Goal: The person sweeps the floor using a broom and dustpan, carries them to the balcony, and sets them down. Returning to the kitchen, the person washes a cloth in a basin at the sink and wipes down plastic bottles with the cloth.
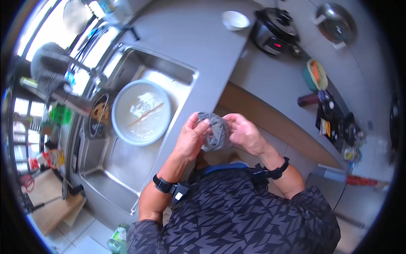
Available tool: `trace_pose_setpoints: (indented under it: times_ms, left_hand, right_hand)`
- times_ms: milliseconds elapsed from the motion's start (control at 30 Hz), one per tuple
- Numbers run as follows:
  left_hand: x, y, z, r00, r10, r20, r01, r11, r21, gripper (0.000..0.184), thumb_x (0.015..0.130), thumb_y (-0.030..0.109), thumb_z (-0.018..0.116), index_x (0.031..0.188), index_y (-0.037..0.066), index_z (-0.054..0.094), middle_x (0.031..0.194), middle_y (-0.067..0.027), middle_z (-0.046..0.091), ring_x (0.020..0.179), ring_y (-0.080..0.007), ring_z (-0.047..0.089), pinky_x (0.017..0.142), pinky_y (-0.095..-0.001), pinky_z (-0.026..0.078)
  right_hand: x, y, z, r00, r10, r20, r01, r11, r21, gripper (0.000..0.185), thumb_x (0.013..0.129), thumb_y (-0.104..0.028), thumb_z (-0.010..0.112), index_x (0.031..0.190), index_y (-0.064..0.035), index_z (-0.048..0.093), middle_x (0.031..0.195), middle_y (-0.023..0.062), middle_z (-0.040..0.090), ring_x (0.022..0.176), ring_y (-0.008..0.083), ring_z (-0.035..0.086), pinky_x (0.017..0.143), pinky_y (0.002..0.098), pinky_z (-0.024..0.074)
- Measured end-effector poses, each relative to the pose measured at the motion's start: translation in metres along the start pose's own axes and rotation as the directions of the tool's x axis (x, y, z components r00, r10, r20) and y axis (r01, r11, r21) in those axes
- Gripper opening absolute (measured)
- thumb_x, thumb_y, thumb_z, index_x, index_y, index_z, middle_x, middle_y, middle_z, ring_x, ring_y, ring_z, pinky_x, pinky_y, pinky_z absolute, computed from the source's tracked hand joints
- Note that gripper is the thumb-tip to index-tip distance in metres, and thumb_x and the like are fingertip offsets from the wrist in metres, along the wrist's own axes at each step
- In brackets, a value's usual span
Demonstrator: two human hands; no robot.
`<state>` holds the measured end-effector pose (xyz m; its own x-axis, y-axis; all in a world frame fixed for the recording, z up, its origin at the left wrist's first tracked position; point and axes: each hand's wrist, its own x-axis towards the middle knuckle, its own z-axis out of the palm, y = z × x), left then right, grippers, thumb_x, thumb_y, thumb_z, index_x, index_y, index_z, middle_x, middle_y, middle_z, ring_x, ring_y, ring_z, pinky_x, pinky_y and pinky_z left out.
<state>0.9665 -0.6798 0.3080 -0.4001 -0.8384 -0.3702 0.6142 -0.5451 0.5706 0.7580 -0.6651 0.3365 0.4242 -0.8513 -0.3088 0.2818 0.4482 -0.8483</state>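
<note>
A crumpled grey cloth (217, 134) is bunched between my two hands, in front of my body and just right of the sink's edge. My left hand (191, 137) pinches it from the left, the thumb lying on top. On the other side, my right hand (246, 134) has its curled fingers on the cloth's right edge; some fingertips are hidden. To the left, a round pale basin (115, 111) stands in the metal sink (122, 163). Water fills the basin, and a pair of thin wooden chopsticks (146, 114) lies across it.
A strainer basket (100, 114) sits at the sink's back edge, near the faucet (98, 78). On the counter are a white bowl (235, 20) and a pressure cooker (277, 31). Further right are a metal pot (337, 24) and a green bowl (312, 80) of orange pieces.
</note>
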Motion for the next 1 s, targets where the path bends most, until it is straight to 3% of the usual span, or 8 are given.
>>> trace_pose_setpoints:
  times_ms: [100,433,633,767,833,867,900,1000]
  left_hand:
    - [0.002,-0.027,0.046,1.000,-0.006,-0.009,0.007,0.985,0.172,0.030,0.094,0.015,0.061,0.120,0.009,0.048,0.105,-0.0038,0.060,0.091,-0.0133,0.060,0.076,-0.0301,0.050]
    - [0.003,-0.187,0.191,0.967,-0.232,0.105,0.157,0.866,0.474,0.031,0.083,-0.002,0.067,0.112,0.005,0.057,0.095,-0.0011,0.059,0.082,-0.0109,0.057,0.076,-0.0258,0.049]
    - [0.006,-0.295,0.293,0.868,-0.464,0.175,-0.031,0.301,0.953,0.025,0.085,0.008,0.070,0.108,0.006,0.059,0.088,0.0023,0.057,0.081,-0.0063,0.052,0.071,-0.0217,0.043]
    - [-0.005,-0.379,0.372,0.749,-0.585,0.310,0.044,0.510,0.859,0.022,0.088,0.015,0.070,0.104,0.006,0.060,0.083,0.0036,0.056,0.078,-0.0057,0.050,0.068,-0.0226,0.042]
    - [-0.005,-0.426,0.399,0.633,-0.649,0.422,0.059,0.584,0.810,0.020,0.089,0.016,0.069,0.104,0.006,0.060,0.085,0.0037,0.057,0.077,-0.0064,0.051,0.068,-0.0236,0.043]
    - [-0.009,-0.443,0.422,0.577,-0.689,0.439,0.073,0.579,0.812,0.019,0.090,0.016,0.069,0.104,0.006,0.060,0.087,0.0034,0.058,0.079,-0.0069,0.053,0.068,-0.0238,0.045]
    - [-0.008,-0.457,0.442,0.516,-0.723,0.460,0.082,0.575,0.814,0.019,0.090,0.016,0.068,0.104,0.006,0.060,0.089,0.0031,0.059,0.080,-0.0073,0.054,0.069,-0.0240,0.046]
    - [0.001,-0.494,0.478,0.488,-0.788,0.376,-0.056,0.402,0.914,0.018,0.091,0.014,0.066,0.106,0.005,0.060,0.091,0.0008,0.060,0.082,-0.0081,0.055,0.071,-0.0249,0.047]
  right_hand:
    - [-0.036,0.013,-0.019,0.980,-0.123,-0.156,0.069,0.948,-0.311,0.042,0.084,-0.011,0.069,0.120,0.0011,0.050,0.108,0.0071,0.059,0.097,0.0134,0.058,0.083,0.0281,0.0488]
    - [-0.250,0.016,-0.145,0.853,-0.261,-0.451,0.249,0.965,-0.087,0.017,0.087,-0.009,0.056,0.102,-0.0016,0.059,0.088,-0.0001,0.059,0.081,0.0076,0.054,0.071,0.0243,0.0444]
    - [-0.422,0.040,-0.207,0.759,-0.229,-0.610,0.406,0.898,0.168,0.023,0.087,-0.010,0.054,0.108,-0.0029,0.059,0.094,0.0022,0.059,0.084,0.0098,0.055,0.075,0.0238,0.0442]
    - [-0.529,0.050,-0.241,0.698,-0.475,-0.536,0.704,0.590,0.394,0.033,0.090,-0.016,0.059,0.118,0.0010,0.055,0.109,0.0097,0.063,0.098,0.0185,0.062,0.085,0.0329,0.0533]
    - [-0.534,0.042,-0.215,0.428,-0.272,-0.862,0.789,0.577,0.209,0.039,0.091,-0.027,0.059,0.119,-0.0007,0.057,0.113,0.0117,0.063,0.104,0.0254,0.061,0.096,0.0350,0.0462]
    - [-0.535,0.057,-0.239,0.474,-0.409,-0.780,0.494,0.857,-0.150,0.041,0.091,-0.029,0.059,0.121,-0.0018,0.057,0.116,0.0107,0.062,0.106,0.0245,0.061,0.097,0.0351,0.0460]
    - [-0.536,0.072,-0.262,0.506,-0.535,-0.676,0.131,0.823,-0.553,0.044,0.090,-0.031,0.059,0.123,-0.0028,0.057,0.118,0.0097,0.062,0.108,0.0236,0.060,0.098,0.0353,0.0457]
    - [-0.559,0.059,-0.274,0.656,-0.650,-0.383,-0.379,0.155,-0.912,0.039,0.084,-0.017,0.063,0.122,-0.0076,0.057,0.120,0.0069,0.062,0.106,0.0240,0.060,0.087,0.0380,0.0497]
